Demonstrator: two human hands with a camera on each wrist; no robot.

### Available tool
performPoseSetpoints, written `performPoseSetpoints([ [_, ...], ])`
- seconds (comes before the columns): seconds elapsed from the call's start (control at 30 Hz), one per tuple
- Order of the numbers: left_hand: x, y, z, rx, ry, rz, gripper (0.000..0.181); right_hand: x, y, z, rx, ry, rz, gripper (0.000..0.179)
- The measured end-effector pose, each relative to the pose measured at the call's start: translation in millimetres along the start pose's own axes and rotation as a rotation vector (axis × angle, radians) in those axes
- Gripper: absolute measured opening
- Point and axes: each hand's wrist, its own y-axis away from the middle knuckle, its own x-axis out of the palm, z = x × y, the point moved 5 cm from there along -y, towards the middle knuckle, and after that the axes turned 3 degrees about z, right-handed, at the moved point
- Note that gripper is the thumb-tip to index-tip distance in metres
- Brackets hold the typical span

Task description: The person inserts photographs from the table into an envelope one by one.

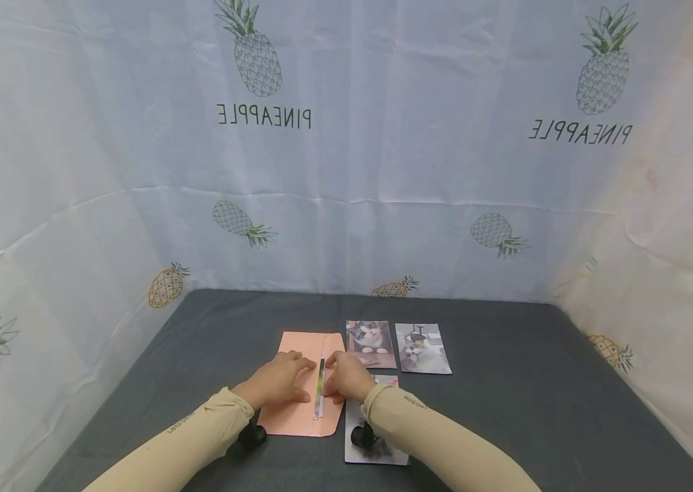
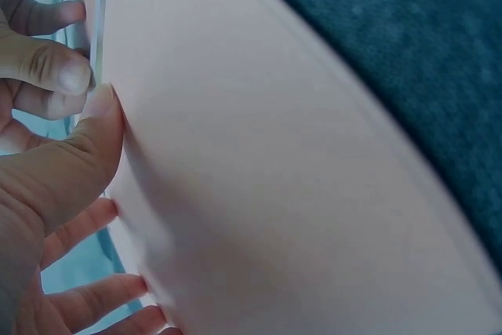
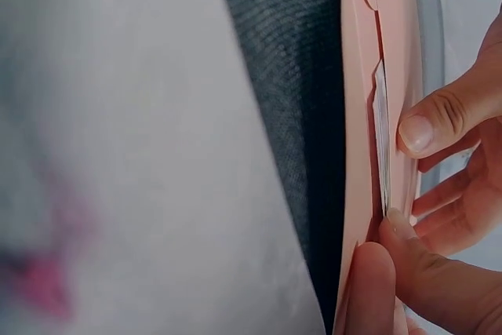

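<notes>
A peach-coloured paper envelope point(image 1: 299, 342) lies on the dark table, its opening running lengthwise. Inside that opening a narrow strip of printed card point(image 1: 320, 389) shows; the rest of it is hidden in the envelope. My left hand point(image 1: 285, 379) rests on the envelope's left part with fingers spread, its thumb point(image 2: 102, 111) pressing beside the opening. From the other side my right hand point(image 1: 349, 376) pinches the envelope at the edge of the opening. In the right wrist view, its thumb point(image 3: 401, 229) touches the lower end of the card's exposed edge.
Two cat photos point(image 1: 372, 342) point(image 1: 423, 350) lie side by side beyond my right hand. A third photo point(image 1: 383, 451) lies under my right forearm, partly covered. A pineapple-print curtain point(image 1: 346, 164) hangs behind and beside the dark table point(image 1: 506, 396).
</notes>
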Motion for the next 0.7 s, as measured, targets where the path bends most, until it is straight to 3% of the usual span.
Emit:
performPoseSetpoints([
  [0.7, 2.2, -0.9, 1.0, -0.013, 0.007, 0.005, 0.058, -0.1, -2.0, -2.0, -0.004, 0.026, 0.007, 0.045],
])
